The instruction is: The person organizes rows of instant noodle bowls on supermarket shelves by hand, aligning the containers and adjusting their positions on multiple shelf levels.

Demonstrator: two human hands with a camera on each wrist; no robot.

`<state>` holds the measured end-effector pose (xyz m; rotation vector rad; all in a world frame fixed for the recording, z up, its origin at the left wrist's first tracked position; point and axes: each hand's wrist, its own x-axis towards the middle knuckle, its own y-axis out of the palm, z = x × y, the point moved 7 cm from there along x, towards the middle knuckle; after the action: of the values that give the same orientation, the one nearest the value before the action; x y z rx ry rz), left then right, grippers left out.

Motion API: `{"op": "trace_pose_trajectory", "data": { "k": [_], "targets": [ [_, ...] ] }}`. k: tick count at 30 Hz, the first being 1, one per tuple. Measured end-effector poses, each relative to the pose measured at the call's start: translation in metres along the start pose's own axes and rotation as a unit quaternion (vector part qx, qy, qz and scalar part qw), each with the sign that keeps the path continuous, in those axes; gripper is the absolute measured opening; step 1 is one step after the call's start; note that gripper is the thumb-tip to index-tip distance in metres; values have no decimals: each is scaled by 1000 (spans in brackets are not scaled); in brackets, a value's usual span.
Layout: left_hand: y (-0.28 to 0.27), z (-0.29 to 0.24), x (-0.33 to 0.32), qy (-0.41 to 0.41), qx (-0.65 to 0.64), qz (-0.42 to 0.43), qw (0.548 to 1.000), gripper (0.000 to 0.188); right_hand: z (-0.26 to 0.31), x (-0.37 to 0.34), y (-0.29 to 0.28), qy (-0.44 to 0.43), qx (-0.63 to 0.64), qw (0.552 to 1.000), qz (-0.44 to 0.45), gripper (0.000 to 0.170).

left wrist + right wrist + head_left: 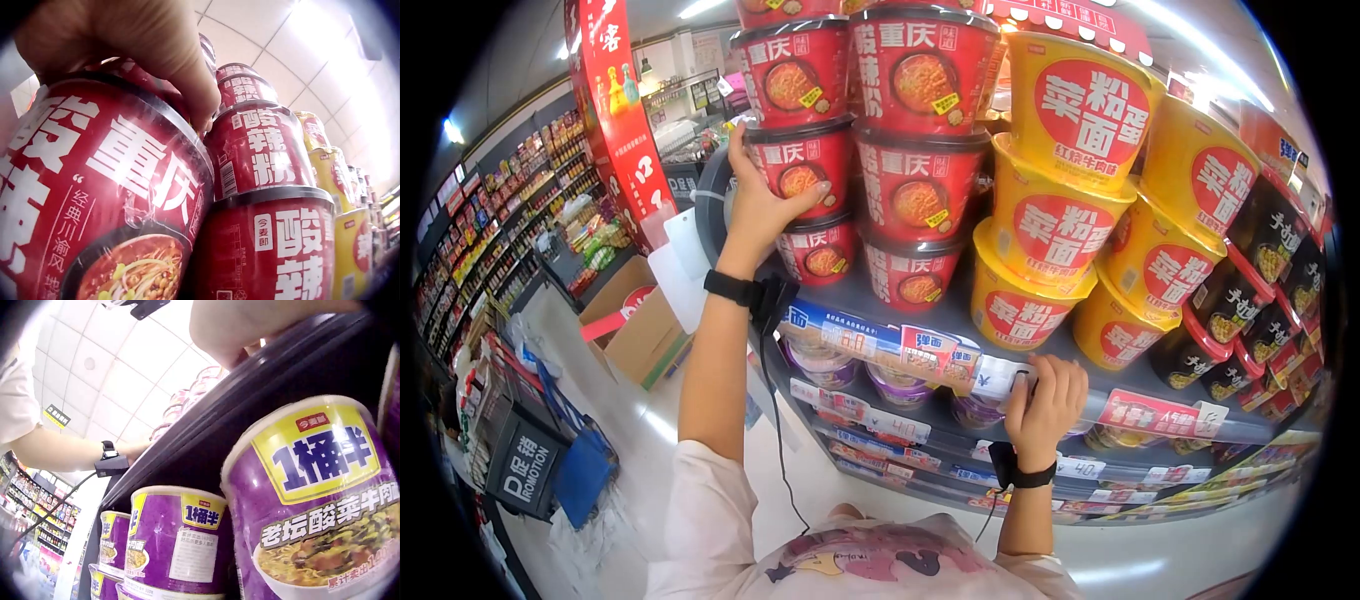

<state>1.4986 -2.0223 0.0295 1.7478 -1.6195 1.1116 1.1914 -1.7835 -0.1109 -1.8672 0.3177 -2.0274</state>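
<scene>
Place: this was a shop, apparently a supermarket.
Display: a curved shelf (953,318) bore stacked red tubs (922,80), yellow tubs (1080,120) and black tubs (1270,240), with purple tubs (306,487) below.
Prices: printed price labels (1150,415) lined the shelf edges.
Far left: long racks (510,205) held packaged goods.
Near left: a dark board (527,460) read "PROMOTION".
Overhead: bright lights (325,37) lit a panelled ceiling (81,356).
</scene>
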Motion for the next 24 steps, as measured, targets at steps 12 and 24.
{"op": "trace_pose_trajectory", "data": {
  "k": [12, 24],
  "targets": [
    [-4, 33, -59, -13, 19, 71, 997, 112, 2, -1, 2, -12, -25, 1000, -13, 27],
    [-14, 40, -57, 6, 213, 23, 977, 108, 19, 4, -15, 123, 129, 984, -3, 27]
  ]
}}
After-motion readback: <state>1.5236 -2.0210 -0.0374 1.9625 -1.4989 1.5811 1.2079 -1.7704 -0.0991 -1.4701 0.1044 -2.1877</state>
